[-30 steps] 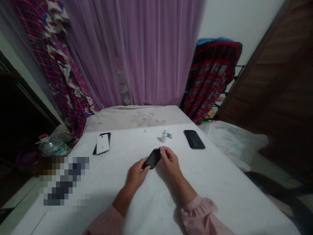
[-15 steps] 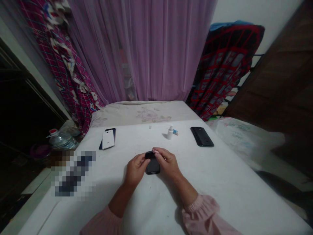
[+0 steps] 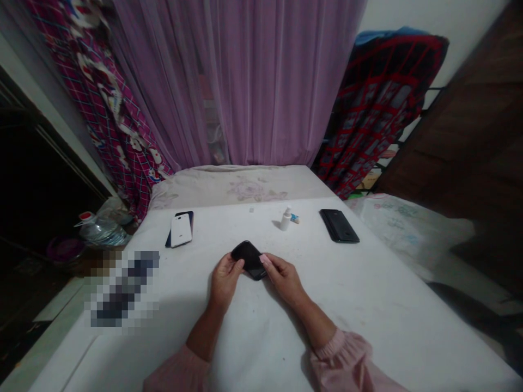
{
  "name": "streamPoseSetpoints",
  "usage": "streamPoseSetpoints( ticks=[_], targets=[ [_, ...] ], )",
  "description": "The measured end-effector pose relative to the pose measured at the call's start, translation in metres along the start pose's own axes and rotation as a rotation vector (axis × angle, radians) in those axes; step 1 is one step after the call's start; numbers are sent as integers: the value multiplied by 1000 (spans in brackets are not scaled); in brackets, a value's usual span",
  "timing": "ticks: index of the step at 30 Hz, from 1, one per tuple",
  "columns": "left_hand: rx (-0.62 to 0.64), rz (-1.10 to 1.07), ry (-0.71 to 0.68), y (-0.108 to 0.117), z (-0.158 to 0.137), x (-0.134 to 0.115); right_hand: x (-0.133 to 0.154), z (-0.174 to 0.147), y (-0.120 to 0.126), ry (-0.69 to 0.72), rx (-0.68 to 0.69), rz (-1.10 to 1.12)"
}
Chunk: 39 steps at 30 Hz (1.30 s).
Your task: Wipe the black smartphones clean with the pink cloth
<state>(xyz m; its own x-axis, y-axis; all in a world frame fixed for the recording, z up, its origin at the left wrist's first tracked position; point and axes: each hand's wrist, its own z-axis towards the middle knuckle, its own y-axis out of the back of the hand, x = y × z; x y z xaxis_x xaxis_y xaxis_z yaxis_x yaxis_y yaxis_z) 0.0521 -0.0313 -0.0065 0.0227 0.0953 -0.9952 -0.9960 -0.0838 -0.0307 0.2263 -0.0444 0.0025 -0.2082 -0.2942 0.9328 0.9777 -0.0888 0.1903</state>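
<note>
A black smartphone [image 3: 249, 260] is tilted between my hands, its dark screen facing up, just above or on the white cloth. My left hand [image 3: 224, 277] grips its left edge, with the thumb on the front. My right hand [image 3: 285, 280] is closed on a small pink piece [image 3: 263, 258], perhaps cloth, pressed against the phone's right edge. Most of that piece is hidden by the fingers. Beyond the hands stands a small white spray bottle [image 3: 286, 219], beside a small blue-and-white item [image 3: 295, 218].
A white phone [image 3: 181, 231] lies over a dark one at the left. Dark phones [image 3: 339, 226] are stacked at the right. A pixelated patch [image 3: 125, 291] covers something at the near left. A tiny pale square [image 3: 251, 210] sits on the white-covered surface [image 3: 368, 305]. Curtains hang behind.
The phone has turned from upright to slanted, its top now leaning left. My right hand with the pink piece has shifted from the top edge to the right edge.
</note>
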Motion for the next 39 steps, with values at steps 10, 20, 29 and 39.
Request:
streamPoseSetpoints(
  ticks=[10, 20, 29, 39],
  targets=[
    [169, 556, -278, 8, -7, -7, 7, 12, 31, 486, 191, -480],
    [57, 639, -300, 7, -16, -6, -15, -3, 32, 214, 95, -480],
    [-3, 748, -214, 15, -11, -3, -13, -7, 35, 236, 110, -518],
    [126, 963, -408, 19, -7, 11, -24, 5, 46, -334, -344, 274]
  ],
)
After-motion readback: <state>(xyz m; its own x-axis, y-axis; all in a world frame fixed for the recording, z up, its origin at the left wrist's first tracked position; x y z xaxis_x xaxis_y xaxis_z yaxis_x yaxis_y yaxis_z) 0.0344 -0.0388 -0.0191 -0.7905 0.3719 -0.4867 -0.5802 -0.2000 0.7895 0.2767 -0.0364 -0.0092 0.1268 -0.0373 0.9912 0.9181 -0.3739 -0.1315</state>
